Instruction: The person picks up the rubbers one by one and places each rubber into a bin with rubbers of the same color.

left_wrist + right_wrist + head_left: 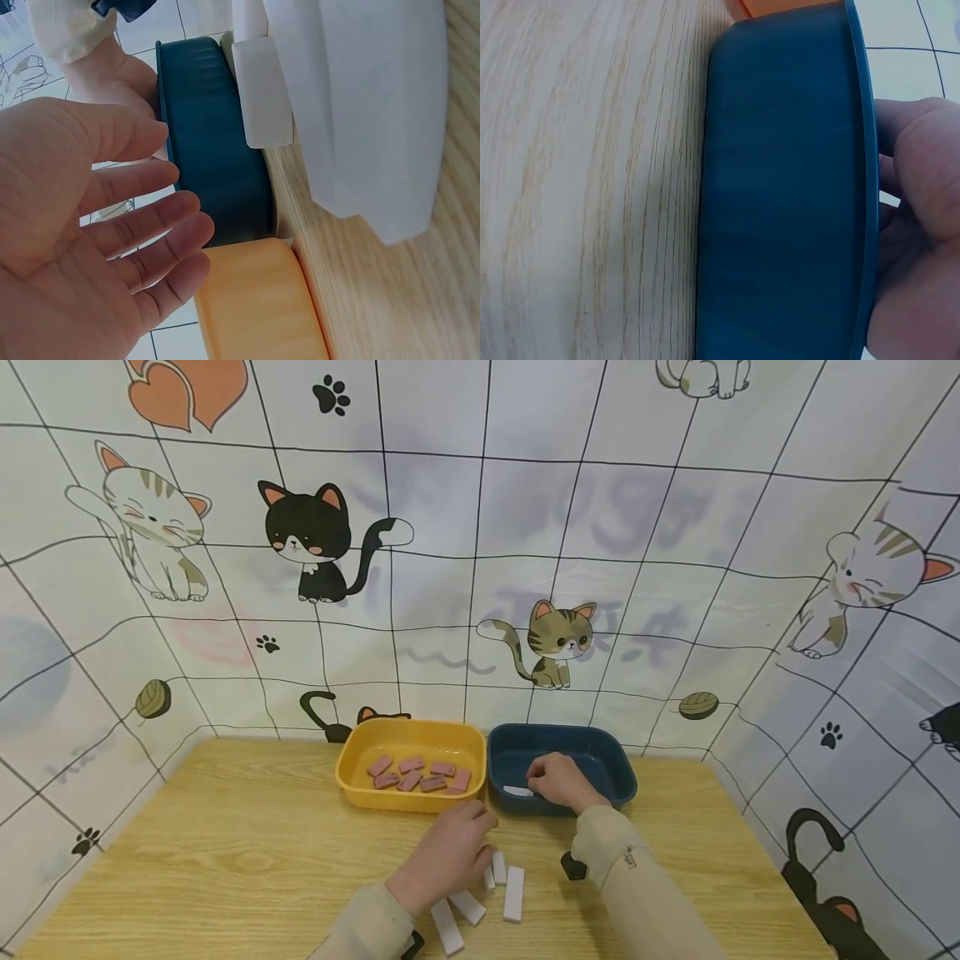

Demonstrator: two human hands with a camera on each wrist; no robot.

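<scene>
My right hand point(564, 781) reaches over the near rim into the dark blue bin point(626, 789), its fingers bent downward. A white block point(517, 791) lies inside, close beside those fingertips. The bin wall covers the fingertips in the right wrist view, so whether they hold anything is hidden. My left hand point(450, 847) hovers over several white blocks point(513, 893) on the wooden table. In the left wrist view its fingers point(161, 244) are loosely spread and the palm holds nothing, with white blocks point(262, 94) off to the side.
Left of the blue bin and beside it stands a yellow bin point(348, 785) with several pink blocks point(410, 781) inside. Both bins stand near the table's point(225, 852) back edge, against a cloth backdrop point(435, 577) printed with cats and grid lines.
</scene>
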